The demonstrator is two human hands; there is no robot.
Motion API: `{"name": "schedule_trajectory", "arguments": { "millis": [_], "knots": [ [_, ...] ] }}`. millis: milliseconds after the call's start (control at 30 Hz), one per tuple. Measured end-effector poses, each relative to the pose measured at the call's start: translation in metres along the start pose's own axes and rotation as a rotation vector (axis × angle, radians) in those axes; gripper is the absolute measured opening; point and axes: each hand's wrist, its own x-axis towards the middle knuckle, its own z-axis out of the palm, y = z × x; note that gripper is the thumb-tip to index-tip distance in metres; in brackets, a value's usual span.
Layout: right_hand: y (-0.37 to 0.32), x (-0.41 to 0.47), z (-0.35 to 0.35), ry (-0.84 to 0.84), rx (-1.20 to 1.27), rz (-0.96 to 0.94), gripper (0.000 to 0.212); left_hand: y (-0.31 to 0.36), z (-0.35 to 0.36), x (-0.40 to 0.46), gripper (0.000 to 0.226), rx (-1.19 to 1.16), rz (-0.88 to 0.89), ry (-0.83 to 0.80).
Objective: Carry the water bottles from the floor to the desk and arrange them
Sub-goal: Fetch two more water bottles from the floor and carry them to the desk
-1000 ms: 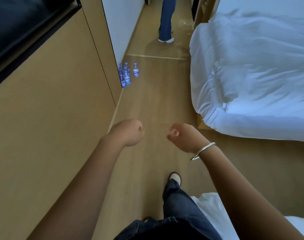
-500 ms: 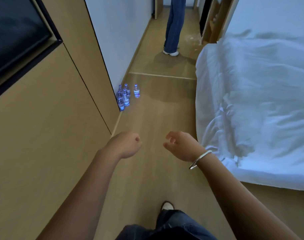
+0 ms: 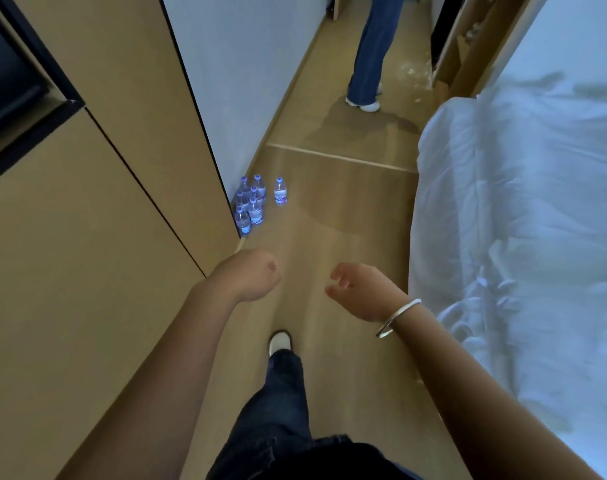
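Ahead, water bottles (image 3: pixel 251 207) cluster on the floor (image 3: pixel 329 216) — both hands empty.

Place: a bedroom, likely a hotel room.
Bed: a wide bed with rumpled white bedding (image 3: pixel 523 216) along the right side.
Floor: a narrow strip of light wood-look flooring (image 3: pixel 340 209).
Wall: tan wood panelling (image 3: pixel 87 271) with a dark recessed screen (image 3: pixel 7 81).
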Motion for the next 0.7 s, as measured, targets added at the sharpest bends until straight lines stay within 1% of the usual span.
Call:
{"name": "schedule_trajectory", "arguments": {
  "millis": [133,333,500,600,700],
  "knots": [
    [-0.026,0.077,-0.027,0.007,-0.010,0.004,0.036,-0.017,-0.044,0.068,0.022,0.011,0.015,-0.004],
    [-0.056,0.167,-0.051,-0.045,0.018,0.062,0.035,-0.048,-0.102,0.157,0.023,0.037,-0.007,-0.047],
    [-0.058,0.219,-0.065,-0.105,0.006,0.117,0.037,-0.055,-0.120,0.212,0.021,-0.006,-0.003,-0.099],
    [-0.056,0.256,-0.076,-0.129,0.001,0.132,0.037,-0.061,-0.125,0.244,0.022,0.008,-0.017,-0.123],
    [-0.054,0.296,-0.091,-0.131,0.020,0.129,0.035,-0.061,-0.132,0.283,0.018,0.022,-0.024,-0.147]
  ]
}}
